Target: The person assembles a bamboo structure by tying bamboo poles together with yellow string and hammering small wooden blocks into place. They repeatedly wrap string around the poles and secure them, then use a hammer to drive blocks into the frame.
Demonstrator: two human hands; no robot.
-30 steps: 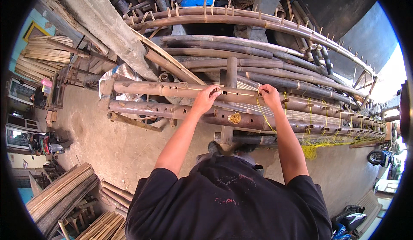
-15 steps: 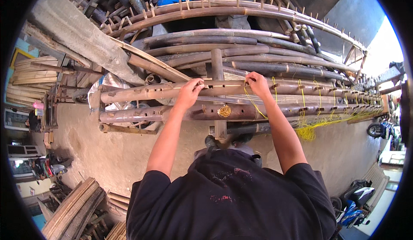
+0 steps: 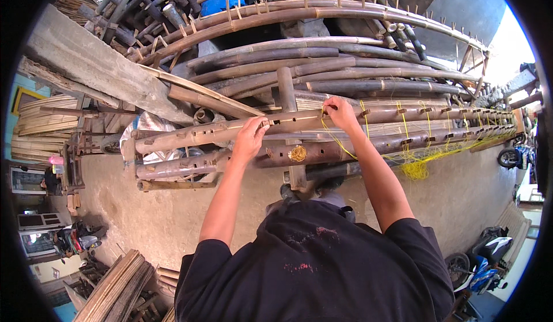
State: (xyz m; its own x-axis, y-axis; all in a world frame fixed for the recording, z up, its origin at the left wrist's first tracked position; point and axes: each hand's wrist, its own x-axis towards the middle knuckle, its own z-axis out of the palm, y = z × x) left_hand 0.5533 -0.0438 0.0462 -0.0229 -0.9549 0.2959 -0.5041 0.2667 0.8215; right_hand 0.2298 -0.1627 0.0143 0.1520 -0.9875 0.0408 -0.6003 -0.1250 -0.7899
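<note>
Two long brown bamboo poles with square holes lie side by side across a stand. My left hand rests on the upper pole, fingers curled over its top edge near a thin slat. My right hand pinches a yellow string at the top of the same pole, beside an upright post. The string runs down over the lower pole, where a small coil of yellow string sits. To the right, more yellow strings tie small pegs along both poles.
Curved bamboo poles with pegs are stacked behind. A loose tangle of yellow string hangs at the right. Bamboo slat bundles lie on the concrete floor at lower left. A motorbike stands at lower right.
The view has shifted slightly. Both hands stay on the upper pole; my right hand has drawn the yellow string up at the pole's top.
</note>
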